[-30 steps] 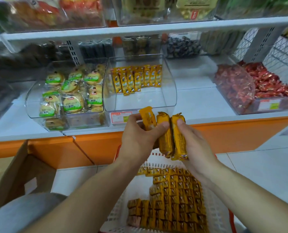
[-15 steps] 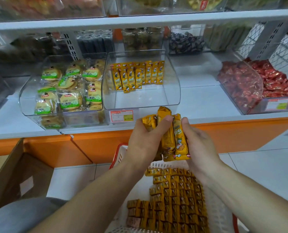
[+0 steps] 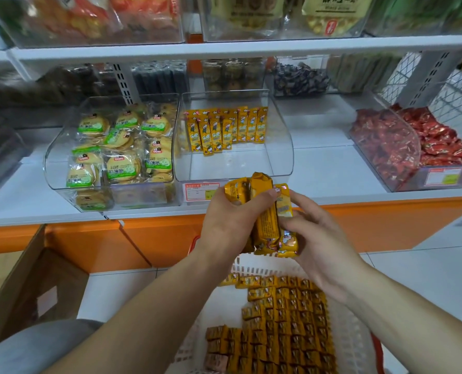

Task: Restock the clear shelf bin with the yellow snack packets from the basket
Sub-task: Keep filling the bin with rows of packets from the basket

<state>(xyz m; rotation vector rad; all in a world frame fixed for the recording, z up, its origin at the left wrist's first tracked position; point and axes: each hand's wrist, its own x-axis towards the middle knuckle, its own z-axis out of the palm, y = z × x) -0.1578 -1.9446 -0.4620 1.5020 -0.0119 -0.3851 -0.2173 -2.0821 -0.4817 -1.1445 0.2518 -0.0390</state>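
Note:
A bunch of yellow snack packets [image 3: 265,220] stands upright between both hands, just in front of the shelf edge. My left hand [image 3: 230,225] grips the bunch from the left with its thumb across the front. My right hand [image 3: 319,238] holds it from the right. Behind them sits the clear shelf bin [image 3: 281,157], with a row of the same yellow packets [image 3: 224,128] standing along its back wall. Below my arms, the white basket [image 3: 254,263] holds several rows of yellow packets [image 3: 283,325].
A clear bin of green-labelled biscuits [image 3: 116,147] stands left of the target bin, and a bin of red sweets [image 3: 424,147] to the right. An upper shelf [image 3: 224,47] overhangs. A cardboard box [image 3: 30,287] sits on the floor at left.
Both hands have shifted slightly up and to the right with the bunch, closing round it; the view has moved nearer to the shelf.

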